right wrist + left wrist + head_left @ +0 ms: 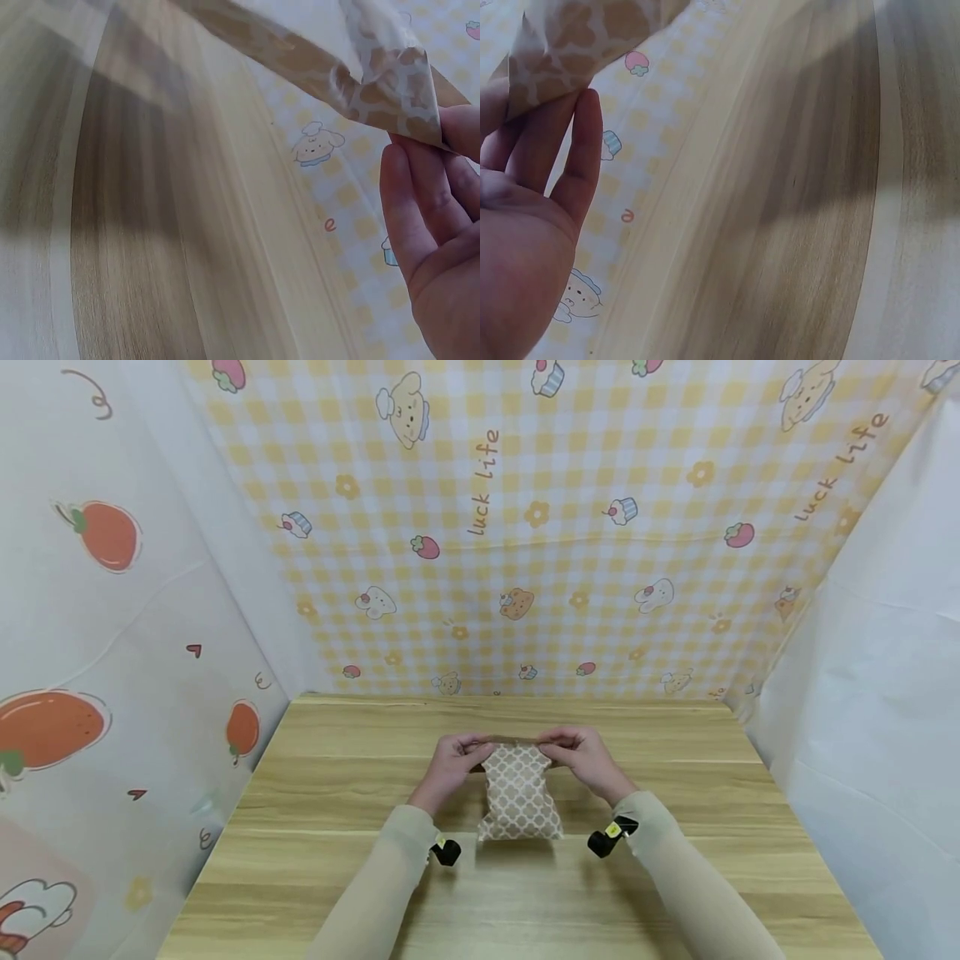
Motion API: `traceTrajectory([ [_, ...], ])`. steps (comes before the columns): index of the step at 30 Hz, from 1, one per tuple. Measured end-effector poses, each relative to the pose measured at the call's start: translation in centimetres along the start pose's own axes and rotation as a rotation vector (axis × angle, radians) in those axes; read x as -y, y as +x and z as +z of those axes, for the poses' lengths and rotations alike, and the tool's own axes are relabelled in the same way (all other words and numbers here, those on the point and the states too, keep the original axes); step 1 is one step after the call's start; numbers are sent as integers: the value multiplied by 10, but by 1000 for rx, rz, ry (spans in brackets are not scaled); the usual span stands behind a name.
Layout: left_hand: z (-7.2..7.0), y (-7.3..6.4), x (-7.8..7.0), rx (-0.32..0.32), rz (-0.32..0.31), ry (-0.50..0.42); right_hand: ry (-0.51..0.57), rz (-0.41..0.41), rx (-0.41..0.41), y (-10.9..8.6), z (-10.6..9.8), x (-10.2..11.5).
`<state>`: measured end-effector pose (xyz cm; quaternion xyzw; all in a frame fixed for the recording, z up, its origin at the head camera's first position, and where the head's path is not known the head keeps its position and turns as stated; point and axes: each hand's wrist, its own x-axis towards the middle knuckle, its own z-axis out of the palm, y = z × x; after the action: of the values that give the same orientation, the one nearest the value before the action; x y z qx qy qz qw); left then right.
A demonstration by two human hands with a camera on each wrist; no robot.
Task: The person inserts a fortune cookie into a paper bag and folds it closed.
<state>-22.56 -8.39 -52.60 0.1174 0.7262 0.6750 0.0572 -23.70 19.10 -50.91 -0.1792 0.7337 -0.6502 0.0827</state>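
Observation:
A small tan bag with a white lattice pattern (519,793) hangs between the two hands, its wider lower edge toward the wearer. My left hand (453,767) pinches its upper left corner between thumb and fingers. At the upper right corner, my right hand (588,760) pinches it the same way. A plain brown strip shows along the top edge, between the hands. Seen from the left wrist, the bag's corner (562,52) sits between thumb and fingertips. In the right wrist view, creased, shiny material of the bag (390,82) runs up to the thumb.
Below the hands lies a wood-grain table (337,860), with the bag's shadow on it. A yellow checked cloth (540,560) with cartoon prints hangs behind the far edge. White sheets stand at the left (172,610) and the right (862,652).

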Motion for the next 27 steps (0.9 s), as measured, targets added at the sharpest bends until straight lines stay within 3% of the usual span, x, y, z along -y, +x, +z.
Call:
traceTrajectory([
  [4,-1,-1,1,23,28,-28,45,-20,29,-1,-2,-2],
  [10,-1,-2,1,9,82,-45,78,-34,37,-3,-2,-3],
  [13,-1,-2,0,16,66,-46,90,-25,26,-4,-2,-4],
  [20,0,-3,-1,40,6,-165,66,12,2,-5,0,-3],
  [24,3,-3,-2,-6,11,-87,68,-1,17,-5,1,2],
  [27,6,-3,-1,-36,10,-39,5,-10,33,-3,3,6],
])
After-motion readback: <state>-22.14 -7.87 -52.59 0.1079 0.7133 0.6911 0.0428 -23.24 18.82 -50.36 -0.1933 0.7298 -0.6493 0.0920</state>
